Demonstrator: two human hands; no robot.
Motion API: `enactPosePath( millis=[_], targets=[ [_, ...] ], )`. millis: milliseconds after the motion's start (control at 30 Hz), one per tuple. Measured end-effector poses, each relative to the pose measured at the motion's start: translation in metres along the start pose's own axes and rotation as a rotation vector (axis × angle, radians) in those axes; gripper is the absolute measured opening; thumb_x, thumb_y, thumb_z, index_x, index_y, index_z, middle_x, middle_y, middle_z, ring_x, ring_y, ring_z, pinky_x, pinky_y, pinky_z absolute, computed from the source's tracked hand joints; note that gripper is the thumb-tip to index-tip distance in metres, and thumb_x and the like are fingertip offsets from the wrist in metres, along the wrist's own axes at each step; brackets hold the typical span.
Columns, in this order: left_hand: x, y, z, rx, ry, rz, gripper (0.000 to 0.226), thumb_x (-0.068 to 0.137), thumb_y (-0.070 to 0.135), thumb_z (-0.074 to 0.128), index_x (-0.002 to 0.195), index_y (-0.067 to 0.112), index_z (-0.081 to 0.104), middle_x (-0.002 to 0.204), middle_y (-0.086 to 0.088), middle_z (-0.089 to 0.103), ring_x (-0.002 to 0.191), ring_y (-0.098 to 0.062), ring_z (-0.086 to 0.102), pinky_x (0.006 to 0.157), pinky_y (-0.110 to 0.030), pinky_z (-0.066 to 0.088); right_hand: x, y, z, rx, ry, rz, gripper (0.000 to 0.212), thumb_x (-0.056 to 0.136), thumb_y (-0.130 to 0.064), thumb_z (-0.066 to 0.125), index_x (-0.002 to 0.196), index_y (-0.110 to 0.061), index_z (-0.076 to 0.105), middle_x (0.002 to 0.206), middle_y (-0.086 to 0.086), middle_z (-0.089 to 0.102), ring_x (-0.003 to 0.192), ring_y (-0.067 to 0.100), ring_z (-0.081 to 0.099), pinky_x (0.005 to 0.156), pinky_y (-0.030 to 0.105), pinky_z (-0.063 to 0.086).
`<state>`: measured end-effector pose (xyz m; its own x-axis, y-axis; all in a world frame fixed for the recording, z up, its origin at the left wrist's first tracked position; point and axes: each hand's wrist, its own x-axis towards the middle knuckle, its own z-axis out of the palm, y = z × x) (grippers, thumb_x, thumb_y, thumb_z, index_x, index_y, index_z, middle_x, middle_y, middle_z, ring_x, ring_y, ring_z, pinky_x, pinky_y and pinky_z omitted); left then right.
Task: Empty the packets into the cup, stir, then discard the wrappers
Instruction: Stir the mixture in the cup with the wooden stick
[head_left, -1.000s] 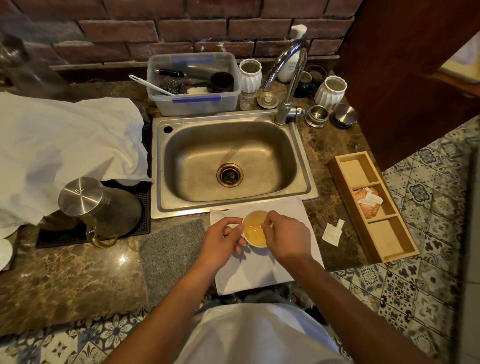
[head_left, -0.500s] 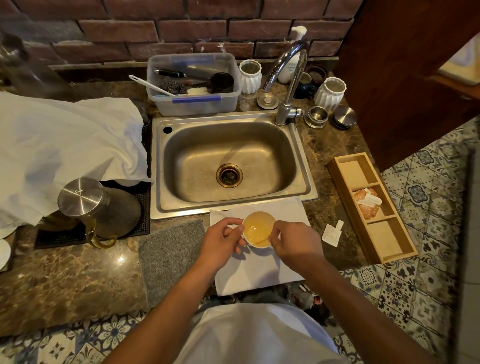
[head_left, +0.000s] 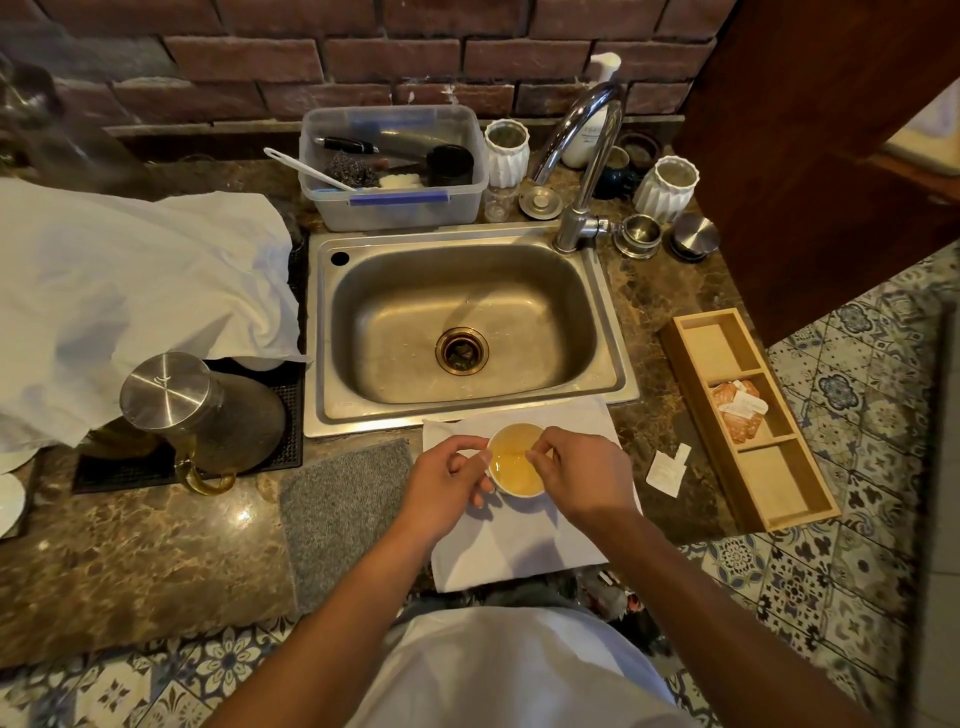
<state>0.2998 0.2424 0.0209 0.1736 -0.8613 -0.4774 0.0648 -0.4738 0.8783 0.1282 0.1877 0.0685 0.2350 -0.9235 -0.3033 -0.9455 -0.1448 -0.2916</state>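
Observation:
A small white cup (head_left: 511, 491) of amber liquid stands on a white cloth (head_left: 519, 551) at the counter's front edge, just below the sink. My left hand (head_left: 441, 480) grips the cup from the left, thumb at its rim. Over the cup's right side, my right hand (head_left: 579, 475) has its fingertips pinched together on what seems a thin stirrer, hardly visible. A torn white wrapper (head_left: 667, 467) lies on the counter to the right. Orange and white packets (head_left: 737, 410) sit in the middle compartment of a wooden tray (head_left: 789, 499).
The steel sink (head_left: 462, 322) and tap (head_left: 582, 156) lie behind the cup. A grey mat (head_left: 343, 509) lies at the left, a steel-lidded carafe (head_left: 197, 410) on a black mat beyond it. A plastic tub (head_left: 395, 171) and white jars stand at the back.
My right hand has shifted in small moves over the cup, out to the right and back toward its middle. The left hand and the cup have stayed put.

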Motion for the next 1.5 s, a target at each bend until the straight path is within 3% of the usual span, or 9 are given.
enactPosePath(
  millis=[133, 367, 533, 633, 800, 1100, 1267, 1500],
  targets=[
    [0.001, 0.000, -0.001, 0.005, -0.003, -0.001, 0.013, 0.098, 0.016, 0.064, 0.110, 0.017, 0.070, 0.068, -0.011, 0.072, 0.049, -0.013, 0.062, 0.047, -0.021, 0.048, -0.009, 0.002, 0.005, -0.018, -0.080, -0.028, 0.031, 0.099, -0.049, 0.053, 0.118, -0.029, 0.068, 0.111, -0.001, 0.075, 0.097, 0.018, 0.067, 0.086, 0.028, 0.053],
    [0.001, 0.001, 0.000, -0.003, 0.000, -0.004, 0.014, 0.098, 0.015, 0.064, 0.110, 0.015, 0.070, 0.069, -0.013, 0.071, 0.047, -0.011, 0.060, 0.047, -0.020, 0.047, -0.010, 0.009, -0.005, -0.144, -0.037, -0.092, 0.030, 0.102, -0.042, 0.046, 0.118, -0.023, 0.062, 0.102, 0.001, 0.074, 0.087, 0.019, 0.068, 0.070, 0.026, 0.049],
    [0.000, 0.005, 0.000, -0.027, -0.004, -0.014, 0.017, 0.098, 0.011, 0.063, 0.114, 0.007, 0.068, 0.068, -0.015, 0.069, 0.043, -0.009, 0.060, 0.042, -0.019, 0.046, -0.001, 0.006, -0.008, -0.119, 0.033, -0.051, 0.027, 0.104, -0.041, 0.047, 0.115, -0.023, 0.064, 0.103, 0.000, 0.076, 0.088, 0.021, 0.069, 0.076, 0.032, 0.057],
    [-0.002, 0.007, 0.000, -0.032, -0.008, -0.015, 0.018, 0.098, 0.011, 0.062, 0.115, 0.006, 0.067, 0.067, -0.014, 0.069, 0.042, -0.009, 0.060, 0.041, -0.019, 0.046, -0.002, 0.002, -0.001, -0.062, 0.015, -0.055, 0.030, 0.104, -0.043, 0.047, 0.119, -0.024, 0.064, 0.108, 0.000, 0.075, 0.093, 0.019, 0.069, 0.075, 0.024, 0.049],
    [-0.002, 0.007, 0.000, -0.011, -0.010, -0.007, 0.019, 0.099, 0.013, 0.062, 0.116, 0.007, 0.067, 0.070, -0.016, 0.069, 0.044, -0.008, 0.062, 0.043, -0.019, 0.047, -0.006, -0.001, 0.007, -0.013, -0.051, -0.077, 0.031, 0.101, -0.047, 0.049, 0.118, -0.026, 0.064, 0.107, 0.002, 0.075, 0.092, 0.019, 0.067, 0.073, 0.023, 0.043],
    [0.005, -0.003, -0.001, 0.071, 0.007, 0.032, 0.016, 0.098, 0.019, 0.064, 0.111, 0.016, 0.071, 0.073, -0.016, 0.073, 0.051, -0.012, 0.063, 0.053, -0.023, 0.051, 0.002, 0.003, -0.013, -0.198, -0.039, -0.122, 0.031, 0.102, -0.040, 0.048, 0.127, -0.022, 0.056, 0.110, 0.001, 0.073, 0.092, 0.019, 0.069, 0.078, 0.028, 0.052],
    [0.004, -0.005, -0.001, 0.064, 0.014, 0.041, 0.015, 0.097, 0.017, 0.065, 0.111, 0.015, 0.071, 0.070, -0.015, 0.073, 0.049, -0.012, 0.062, 0.050, -0.021, 0.049, 0.007, -0.001, -0.013, -0.129, 0.030, -0.090, 0.028, 0.104, -0.040, 0.048, 0.122, -0.022, 0.062, 0.110, 0.000, 0.074, 0.093, 0.019, 0.070, 0.078, 0.026, 0.051],
    [0.004, -0.007, 0.000, 0.007, -0.003, 0.020, 0.018, 0.097, 0.018, 0.065, 0.114, 0.013, 0.070, 0.067, -0.011, 0.071, 0.047, -0.013, 0.060, 0.050, -0.024, 0.049, -0.004, 0.007, -0.004, -0.081, -0.083, -0.191, 0.026, 0.102, -0.042, 0.051, 0.112, -0.023, 0.065, 0.104, 0.003, 0.075, 0.090, 0.023, 0.068, 0.073, 0.029, 0.048]
  ],
)
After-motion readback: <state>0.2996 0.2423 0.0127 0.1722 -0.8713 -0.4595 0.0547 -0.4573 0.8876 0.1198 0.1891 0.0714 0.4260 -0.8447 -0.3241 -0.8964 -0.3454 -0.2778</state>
